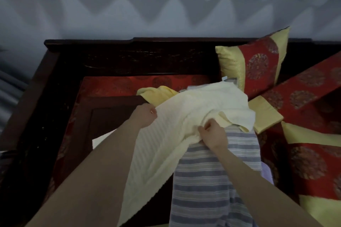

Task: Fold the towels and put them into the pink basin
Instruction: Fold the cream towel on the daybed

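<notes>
Cream towel (186, 116), ribbed, is shown draped over a heap of cloth on a red patterned seat cushion (118, 84) inside a dark wooden sofa frame (53, 72). Its left edge is gripped by the left hand (144, 117), which is closed into a fist on the cloth. A bunched fold near the middle of the same towel is pinched by the right hand (212, 134), the fingers curled shut around it. Both forearms are bare.

Four towels can be counted with some confidence: the cream one on top; a striped towel (208, 180), blue and grey, lying beneath it and running toward the near edge of the view; a yellow towel (156, 92) showing behind the cream one; and a corner of a pale lilac cloth (266, 171) beside the striped one. A further pale scrap at the far end of the heap cannot be identified.

Three red-and-yellow pillows are seen at the right: one upright (256, 62) against the sofa back, one tilted (302, 92), one near the lower right corner (313, 171). A pleated grey curtain (166, 2) hangs behind.
</notes>
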### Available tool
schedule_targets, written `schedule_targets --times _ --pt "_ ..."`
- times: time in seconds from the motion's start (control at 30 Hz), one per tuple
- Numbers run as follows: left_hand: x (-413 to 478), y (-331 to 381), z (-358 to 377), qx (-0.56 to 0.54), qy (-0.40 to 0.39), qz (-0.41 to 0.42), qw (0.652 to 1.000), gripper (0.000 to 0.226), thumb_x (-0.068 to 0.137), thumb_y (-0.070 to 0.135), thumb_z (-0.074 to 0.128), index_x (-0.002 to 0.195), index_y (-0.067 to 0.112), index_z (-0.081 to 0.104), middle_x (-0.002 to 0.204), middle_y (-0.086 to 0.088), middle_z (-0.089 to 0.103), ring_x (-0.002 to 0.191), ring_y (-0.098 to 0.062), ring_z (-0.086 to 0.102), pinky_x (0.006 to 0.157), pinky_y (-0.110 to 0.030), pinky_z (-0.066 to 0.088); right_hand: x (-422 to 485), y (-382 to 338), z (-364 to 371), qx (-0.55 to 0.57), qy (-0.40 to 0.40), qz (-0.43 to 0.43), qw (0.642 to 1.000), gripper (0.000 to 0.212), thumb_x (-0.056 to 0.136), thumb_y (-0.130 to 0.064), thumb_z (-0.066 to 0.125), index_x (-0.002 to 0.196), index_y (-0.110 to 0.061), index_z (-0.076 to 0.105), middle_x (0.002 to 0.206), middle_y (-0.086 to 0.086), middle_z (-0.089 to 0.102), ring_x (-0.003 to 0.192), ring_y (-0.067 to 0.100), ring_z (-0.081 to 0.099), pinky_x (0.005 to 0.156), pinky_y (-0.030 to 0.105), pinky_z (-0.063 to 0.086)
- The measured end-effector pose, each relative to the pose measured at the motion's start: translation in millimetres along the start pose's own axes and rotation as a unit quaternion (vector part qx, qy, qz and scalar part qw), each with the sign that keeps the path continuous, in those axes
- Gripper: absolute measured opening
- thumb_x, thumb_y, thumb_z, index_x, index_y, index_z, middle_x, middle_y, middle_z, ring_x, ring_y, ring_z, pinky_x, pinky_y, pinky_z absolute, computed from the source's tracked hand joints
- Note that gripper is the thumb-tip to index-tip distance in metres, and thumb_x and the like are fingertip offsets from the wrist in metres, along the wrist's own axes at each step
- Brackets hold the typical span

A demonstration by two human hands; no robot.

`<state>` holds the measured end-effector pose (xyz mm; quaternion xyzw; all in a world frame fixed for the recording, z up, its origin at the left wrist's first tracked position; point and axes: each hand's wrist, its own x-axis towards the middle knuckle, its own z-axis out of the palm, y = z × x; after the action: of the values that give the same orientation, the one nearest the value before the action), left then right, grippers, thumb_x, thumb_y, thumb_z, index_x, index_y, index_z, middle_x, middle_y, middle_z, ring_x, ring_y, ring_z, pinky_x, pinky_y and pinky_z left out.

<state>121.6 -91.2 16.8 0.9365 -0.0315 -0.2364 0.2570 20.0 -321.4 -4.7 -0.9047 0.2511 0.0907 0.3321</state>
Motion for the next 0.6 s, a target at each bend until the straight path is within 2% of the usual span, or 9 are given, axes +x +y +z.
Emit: schedule_targets --times 0.07,0.17,0.27,0.33,0.4,0.43,0.5,0.57,0.6 --pt "20 22 14 -0.031 0.023 0.035 0.999 0.031 0.089 0.018 0.053 0.118 0.010 0.061 0.125 -0.011 0.060 0.114 -0.029 0.055 0.096 -0.035 0.045 1 9 -2 0.031 0.030 0.018 0.999 0.031 0.085 -0.034 0.061 0.097 -0.012 0.041 0.083 0.008 0.061 0.078 0.029 0.058 0.065 0.034 0.041" --pt "46 51 34 -0.010 0.036 0.069 0.997 0.043 0.092 0.018 0.049 0.134 0.008 0.047 0.137 -0.014 0.047 0.123 -0.030 0.047 0.102 -0.038 0.040 6 22 -8 0.067 0.073 0.041 0.994 0.038 0.083 -0.028 0.064 0.100 -0.012 0.034 0.078 0.004 0.058 0.075 0.030 0.058 0.063 0.034 0.041" --pt "65 69 51 0.033 0.028 0.052 0.998 0.056 0.093 0.019 0.047 0.145 0.009 0.027 0.149 -0.015 0.028 0.133 -0.035 0.034 0.107 -0.043 0.035 11 32 -12 0.109 0.078 0.059 0.989 0.039 0.082 -0.023 0.067 0.098 -0.012 0.034 0.073 -0.004 0.051 0.073 0.028 0.056 0.066 0.036 0.046" --pt "74 73 61 0.044 0.004 0.029 0.999 0.063 0.091 0.022 0.049 0.146 0.011 0.020 0.149 -0.017 0.026 0.130 -0.039 0.037 0.102 -0.045 0.039 13 39 -13 0.127 0.061 0.066 0.988 0.034 0.080 -0.019 0.069 0.096 -0.012 0.040 0.075 0.000 0.057 0.075 0.029 0.061 0.069 0.040 0.052" --pt "75 75 64 0.006 0.004 0.003 1.000 0.064 0.089 0.025 0.053 0.143 0.008 0.025 0.138 -0.018 0.039 0.117 -0.039 0.049 0.089 -0.043 0.048 16 43 -17 0.137 0.058 0.070 0.986 0.021 0.077 -0.014 0.069 0.087 -0.013 0.051 0.074 0.007 0.064 0.074 0.030 0.064 0.071 0.041 0.054" --pt "76 76 63 -0.004 0.015 0.001 1.000 0.058 0.088 0.027 0.055 0.137 0.005 0.034 0.131 -0.019 0.047 0.111 -0.038 0.054 0.083 -0.041 0.049 16 43 -20 0.146 0.060 0.074 0.985 0.014 0.076 -0.012 0.069 0.078 -0.013 0.055 0.071 0.009 0.066 0.071 0.029 0.065 0.070 0.040 0.055" --pt "71 78 50 -0.015 0.045 0.025 0.999 0.037 0.089 0.030 0.058 0.110 0.001 0.057 0.103 -0.018 0.062 0.096 -0.035 0.061 0.067 -0.034 0.044 15 37 -28 0.184 0.058 0.096 0.977 0.017 0.077 -0.012 0.067 0.064 -0.014 0.056 0.063 0.009 0.065 0.064 0.026 0.062 0.064 0.036 0.053" --pt "61 81 23 -0.087 0.064 0.044 0.993 0.036 0.087 0.034 0.062 0.086 -0.002 0.065 0.072 -0.009 0.058 0.072 -0.028 0.060 0.055 -0.030 0.037 12 24 -39 0.242 0.041 0.113 0.963 0.025 0.081 -0.013 0.061 0.060 -0.013 0.048 0.060 0.005 0.055 0.060 0.023 0.051 0.059 0.032 0.042" --pt "56 83 8 -0.143 0.066 0.049 0.986 0.036 0.085 0.035 0.065 0.081 -0.001 0.066 0.066 -0.006 0.055 0.064 -0.024 0.056 0.051 -0.028 0.036 10 17 -44 0.280 0.040 0.116 0.952 0.025 0.082 -0.016 0.057 0.061 -0.014 0.043 0.062 0.005 0.048 0.062 0.021 0.046 0.061 0.032 0.037"
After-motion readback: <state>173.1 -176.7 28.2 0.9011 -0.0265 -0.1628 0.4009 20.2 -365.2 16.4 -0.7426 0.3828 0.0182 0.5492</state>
